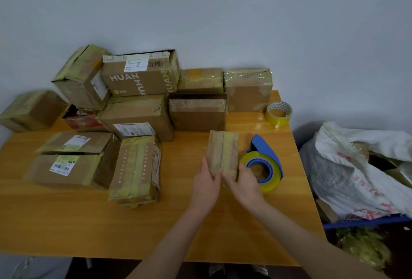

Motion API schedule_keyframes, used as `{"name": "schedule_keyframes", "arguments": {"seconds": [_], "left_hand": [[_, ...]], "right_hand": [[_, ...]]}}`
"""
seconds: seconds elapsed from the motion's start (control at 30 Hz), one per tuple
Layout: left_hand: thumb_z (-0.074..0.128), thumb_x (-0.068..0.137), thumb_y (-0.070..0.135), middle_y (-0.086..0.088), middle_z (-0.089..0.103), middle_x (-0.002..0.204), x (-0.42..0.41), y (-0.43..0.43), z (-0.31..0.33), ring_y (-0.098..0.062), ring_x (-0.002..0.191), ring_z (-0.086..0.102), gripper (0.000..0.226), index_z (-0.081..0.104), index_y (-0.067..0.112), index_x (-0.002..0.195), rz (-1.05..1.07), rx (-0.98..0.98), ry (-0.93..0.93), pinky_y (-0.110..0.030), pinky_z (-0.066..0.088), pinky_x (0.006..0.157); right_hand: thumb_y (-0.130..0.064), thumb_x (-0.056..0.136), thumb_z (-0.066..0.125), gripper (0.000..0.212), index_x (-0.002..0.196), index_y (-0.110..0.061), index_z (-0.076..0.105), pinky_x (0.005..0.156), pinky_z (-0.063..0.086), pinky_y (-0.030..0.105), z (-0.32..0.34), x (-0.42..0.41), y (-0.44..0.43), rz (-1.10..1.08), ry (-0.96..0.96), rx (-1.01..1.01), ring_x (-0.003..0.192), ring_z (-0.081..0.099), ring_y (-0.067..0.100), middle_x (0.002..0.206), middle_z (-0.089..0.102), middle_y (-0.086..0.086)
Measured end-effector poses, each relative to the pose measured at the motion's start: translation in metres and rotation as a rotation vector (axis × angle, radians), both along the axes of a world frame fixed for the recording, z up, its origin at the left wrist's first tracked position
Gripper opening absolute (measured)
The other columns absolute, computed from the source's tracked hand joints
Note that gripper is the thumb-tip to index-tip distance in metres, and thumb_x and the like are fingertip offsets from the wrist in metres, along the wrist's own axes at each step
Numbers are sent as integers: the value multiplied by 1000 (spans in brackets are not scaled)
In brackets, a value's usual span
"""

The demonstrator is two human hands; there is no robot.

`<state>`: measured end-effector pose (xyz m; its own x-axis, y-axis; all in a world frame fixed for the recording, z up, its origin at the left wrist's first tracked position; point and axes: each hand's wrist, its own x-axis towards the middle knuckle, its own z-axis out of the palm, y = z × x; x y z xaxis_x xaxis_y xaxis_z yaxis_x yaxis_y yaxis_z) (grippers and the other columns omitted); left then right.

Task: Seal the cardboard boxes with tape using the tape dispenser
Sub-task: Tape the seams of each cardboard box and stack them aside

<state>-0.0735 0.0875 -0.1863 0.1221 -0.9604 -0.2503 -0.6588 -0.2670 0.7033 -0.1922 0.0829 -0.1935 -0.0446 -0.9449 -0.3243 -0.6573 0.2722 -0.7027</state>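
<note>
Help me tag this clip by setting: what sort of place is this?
Probably a makeshift parcel-packing corner: taped cardboard boxes piled on a wooden table, a tape dispenser, a spare tape roll.

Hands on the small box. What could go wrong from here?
1. The left hand and right hand both grip the small box; freeing one for the tape dispenser may let the centre seam gape.
2. The tape dispenser lies close beside the right hand, so a nudge could shove it.
3. The tilted box on the rear stack might slide.
</note>
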Motion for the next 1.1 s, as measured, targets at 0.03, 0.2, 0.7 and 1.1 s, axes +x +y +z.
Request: {"name": "schedule_keyframes", "arguments": {"seconds": [0.03, 0.2, 0.7, 1.1], "left_hand": [[48, 99, 34, -7, 50, 139, -1, -4, 1, -20, 121, 53, 65, 18, 11, 152, 34, 18, 11, -28, 47, 95], [55, 97, 21, -5, 61, 124, -3, -19, 5, -19, 110, 59, 45, 42, 10, 139, 100, -6, 19, -17, 42, 77], [53, 97, 33, -1, 53, 129, 34, -2, -5, -9, 109, 52, 44, 49, 16, 137, 196, -85, 119, -20, 45, 88], [70, 85, 25, 4, 67, 83, 35, 3, -9, -11, 80, 65, 42, 58, 18, 125, 191, -97, 185, -22, 54, 72]], "right_hand": [[-51, 93, 54, 63, 143, -15, 38, 86, 49, 32, -2, 1, -3, -14, 12, -13, 110, 55, 22, 124, 53, 7], [-42, 92, 58, 57, 143, -20, 43, 81, 53, 40, -7, -3, -28, -9, 6, -24, 99, 60, 24, 114, 59, 8], [-38, 98, 52, 57, 146, -10, 39, 70, 44, 25, 4, -35, -25, -22, -63, -46, 91, 59, 19, 98, 62, 6], [-26, 85, 73, 70, 147, -23, 39, 73, 53, 22, 1, -22, -13, 36, -63, -94, 72, 64, 10, 74, 65, -3]]}}
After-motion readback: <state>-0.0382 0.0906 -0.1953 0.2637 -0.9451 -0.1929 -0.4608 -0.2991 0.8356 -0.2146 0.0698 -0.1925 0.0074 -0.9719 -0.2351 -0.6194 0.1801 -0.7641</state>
